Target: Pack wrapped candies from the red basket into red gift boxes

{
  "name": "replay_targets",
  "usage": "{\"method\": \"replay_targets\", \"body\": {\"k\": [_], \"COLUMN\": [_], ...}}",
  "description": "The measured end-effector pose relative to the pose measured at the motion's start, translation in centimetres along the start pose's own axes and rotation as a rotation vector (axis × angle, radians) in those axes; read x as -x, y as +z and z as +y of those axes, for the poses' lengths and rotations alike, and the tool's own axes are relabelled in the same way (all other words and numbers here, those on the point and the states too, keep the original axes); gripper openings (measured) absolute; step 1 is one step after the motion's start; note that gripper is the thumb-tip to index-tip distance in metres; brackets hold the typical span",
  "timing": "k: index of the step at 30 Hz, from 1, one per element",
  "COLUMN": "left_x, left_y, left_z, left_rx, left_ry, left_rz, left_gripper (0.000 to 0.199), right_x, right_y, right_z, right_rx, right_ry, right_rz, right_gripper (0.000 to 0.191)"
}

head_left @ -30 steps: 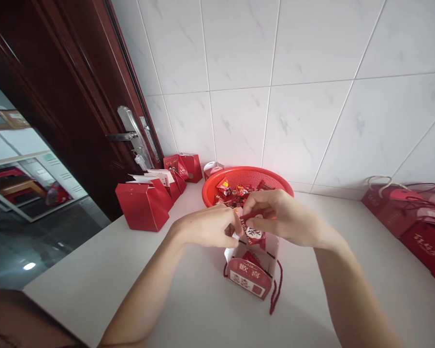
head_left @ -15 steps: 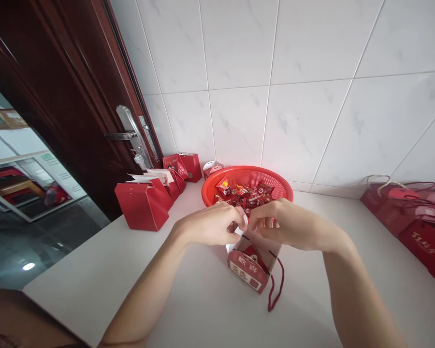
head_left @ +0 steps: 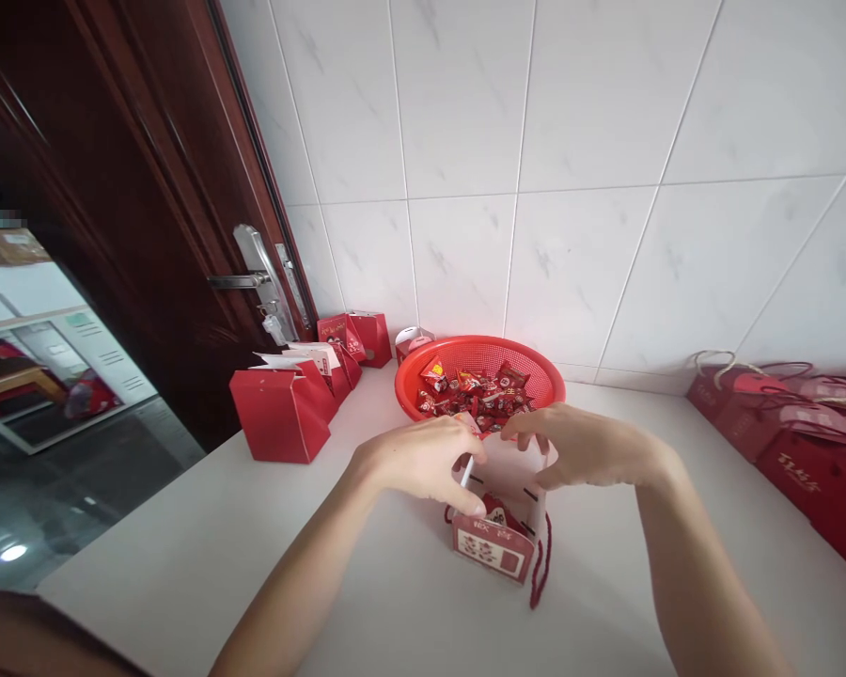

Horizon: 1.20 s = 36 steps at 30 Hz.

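A small red and white paper candy box (head_left: 490,553) stands on the table in front of me, its top unfolded. White characters and a pale panel mark its front, and a dark red cord (head_left: 541,564) hangs at its right side. Inside it lies a red packet (head_left: 502,512). My left hand (head_left: 423,461) grips the left wall, thumb at the front and fingers farther back. On the opposite side, my right hand (head_left: 592,449) is curled over the right wall, its fingertips partly hidden. Right behind is a red plastic basket (head_left: 554,381) with many red-wrapped candies (head_left: 476,390).
Several red boxes (head_left: 282,414) stand to the left by the dark wooden door (head_left: 148,188). Red gift bags (head_left: 790,442) with cord handles line the right side. A tiled wall (head_left: 465,263) rises behind the white table (head_left: 367,583).
The box's top edges have been spread wider and its front has turned more squarely toward me. My hands have moved apart, and the view has tilted up slightly.
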State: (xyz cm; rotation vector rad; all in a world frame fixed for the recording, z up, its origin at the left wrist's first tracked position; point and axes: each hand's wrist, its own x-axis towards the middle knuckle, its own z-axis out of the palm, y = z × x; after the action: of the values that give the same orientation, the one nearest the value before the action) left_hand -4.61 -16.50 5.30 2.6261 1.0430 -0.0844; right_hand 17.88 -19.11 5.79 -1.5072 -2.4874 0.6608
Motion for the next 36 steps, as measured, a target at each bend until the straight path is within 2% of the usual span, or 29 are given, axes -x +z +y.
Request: {"method": "replay_targets", "body": {"k": [5, 9, 14, 18, 22, 27, 31, 36], "left_x": [0.0, -0.3, -0.9, -1.4, -1.9, -2.3, -2.5, -2.5], "left_y": [0.2, 0.5, 1.1, 1.9, 2.5, 3.0, 3.2, 3.2], "left_z": [0.2, 0.7, 2.0, 2.7, 3.0, 3.2, 3.2, 3.1], "left_rx": [0.004, 0.056, 0.132, 0.203, 0.244, 0.239, 0.246, 0.245], "left_ry": [0.04, 0.072, 0.107, 0.202, 0.259, 0.248, 0.219, 0.229], "left_rz": [-0.025, -0.014, 0.023, 0.035, 0.003, -0.03, -0.055, -0.045], "left_gripper": [0.034, 0.043, 0.059, 0.069, 0.063, 0.047, 0.046, 0.045], "right_x": [0.9, 1.8, 4.1, 6.7, 8.3, 7.8, 6.6, 6.3], "right_y": [0.6, 2.6, 5.4, 5.7, 5.9, 8.8, 11.8, 13.4], "right_z": [1.0, 2.1, 3.1, 3.1, 3.4, 4.1, 4.9, 5.7], "right_rx": [-0.082, -0.214, -0.331, -0.354, -0.394, -0.331, -0.226, -0.17], "right_ry": [-0.062, -0.152, -0.138, -0.109, -0.108, -0.023, -0.042, -0.001], "right_rz": [0.025, 0.045, 0.245, 0.324, 0.388, 0.653, 0.897, 0.972], "right_gripper": [0.047, 0.04, 0.041, 0.038, 0.035, 0.029, 0.032, 0.049]}}
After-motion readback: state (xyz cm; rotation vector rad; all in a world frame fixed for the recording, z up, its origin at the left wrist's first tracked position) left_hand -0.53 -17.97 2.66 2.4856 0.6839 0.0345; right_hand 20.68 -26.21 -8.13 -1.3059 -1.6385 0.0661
